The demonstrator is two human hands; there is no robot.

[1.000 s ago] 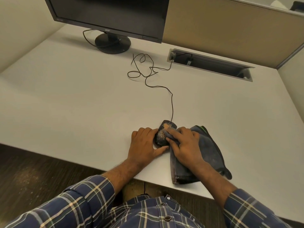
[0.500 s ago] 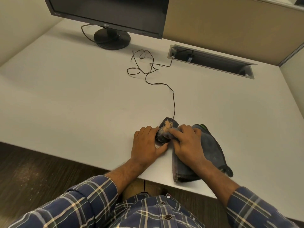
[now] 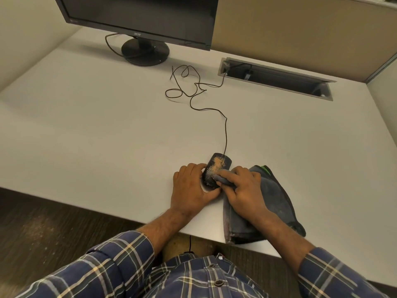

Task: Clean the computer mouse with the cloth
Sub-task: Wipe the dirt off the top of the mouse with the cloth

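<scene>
A black wired mouse (image 3: 217, 168) lies near the front edge of the white desk, its top speckled with tan dust. My left hand (image 3: 190, 190) grips its left side and holds it in place. My right hand (image 3: 245, 192) pinches a fold of the dark grey cloth (image 3: 277, 203) and presses it on the mouse's rear right part. The rest of the cloth lies on the desk under and to the right of that hand, reaching the desk edge.
The mouse cable (image 3: 225, 134) runs back in loops to a cable slot (image 3: 277, 79) set in the desk (image 3: 86, 125). A black monitor (image 3: 139, 18) on a round stand is at the back left. Partition walls enclose the back and the right.
My right hand has slid the cloth fold a little toward me along the mouse, baring more of the dusty front. My left hand stays on the mouse.
</scene>
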